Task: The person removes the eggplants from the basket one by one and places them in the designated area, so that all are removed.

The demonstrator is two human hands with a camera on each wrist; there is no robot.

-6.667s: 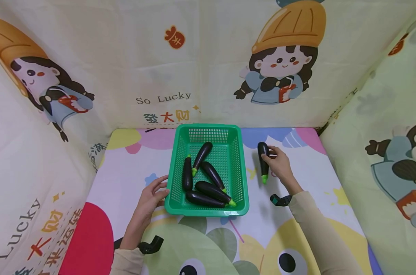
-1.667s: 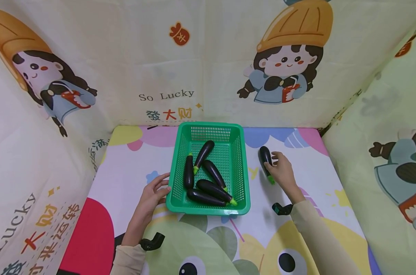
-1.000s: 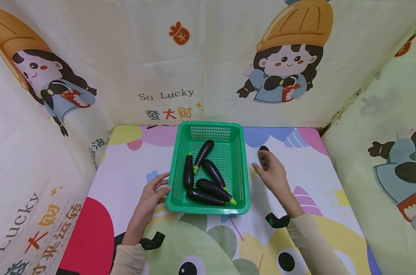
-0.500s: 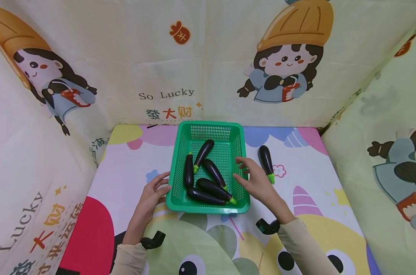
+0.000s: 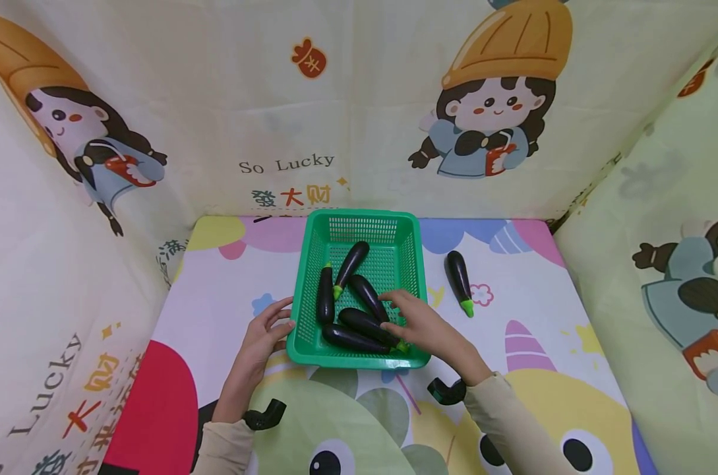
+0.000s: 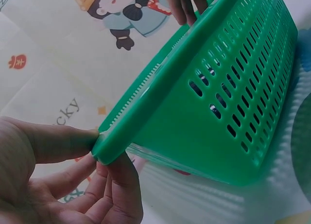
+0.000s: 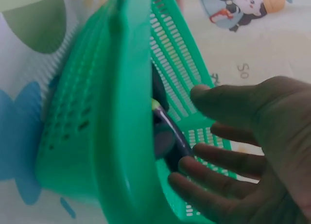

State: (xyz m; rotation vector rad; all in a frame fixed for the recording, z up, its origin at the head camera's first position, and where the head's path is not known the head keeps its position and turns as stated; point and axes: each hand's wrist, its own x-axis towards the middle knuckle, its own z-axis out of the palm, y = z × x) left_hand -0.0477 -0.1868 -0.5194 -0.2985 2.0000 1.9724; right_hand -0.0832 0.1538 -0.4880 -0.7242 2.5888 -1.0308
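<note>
My left hand (image 5: pixel 264 336) pinched the edge of a green plastic basket (image 5: pixel 359 363). My right hand (image 5: pixel 420 323), fingers spread, was over long, dark-purple eggplants (image 5: pixel 351 339) inside, with room beyond. Another eggplant (image 5: pixel 457 278) lay right of it.

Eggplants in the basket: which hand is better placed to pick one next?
Right, likely: the right hand is over the green basket, empty, fingers open near the eggplants; the left hand pinches the basket's rim.

“So Lucky” (image 5: pixel 287 164), “發大财” (image 5: pixel 291 196), on the backdrop (image 5: pixel 370 132)
</note>
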